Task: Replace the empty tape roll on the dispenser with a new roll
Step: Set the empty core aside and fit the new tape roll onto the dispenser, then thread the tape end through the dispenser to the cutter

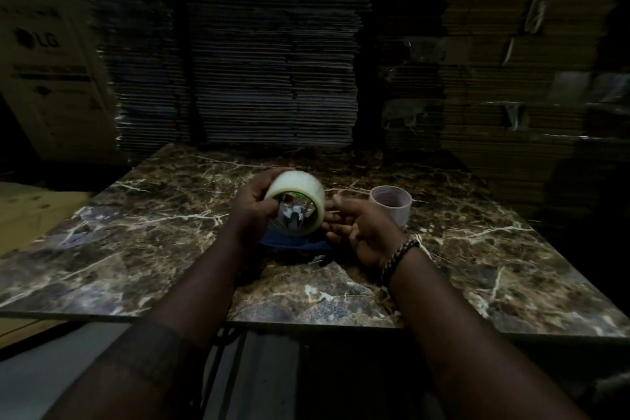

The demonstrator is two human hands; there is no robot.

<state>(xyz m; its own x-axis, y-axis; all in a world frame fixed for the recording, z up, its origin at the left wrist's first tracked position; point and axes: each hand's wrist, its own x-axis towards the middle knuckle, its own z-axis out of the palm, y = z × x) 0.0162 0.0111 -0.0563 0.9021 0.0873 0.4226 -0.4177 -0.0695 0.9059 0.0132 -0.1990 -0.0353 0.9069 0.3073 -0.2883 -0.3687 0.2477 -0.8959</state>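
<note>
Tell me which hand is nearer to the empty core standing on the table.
Right. The right hand lies just beside the empty core, on its near left side, not touching it. The left hand is farther left, its grip on the new tape roll.

We cannot make out the tape dispenser (300,244): only a blue sliver shows beneath the new tape roll (296,203), the rest covered by it and by our left hand (254,204) and right hand (361,232). The cardboard box (44,68) is cut by the left edge, its small print blurred. Under the table (136,232), darkness swallows everything.
</note>
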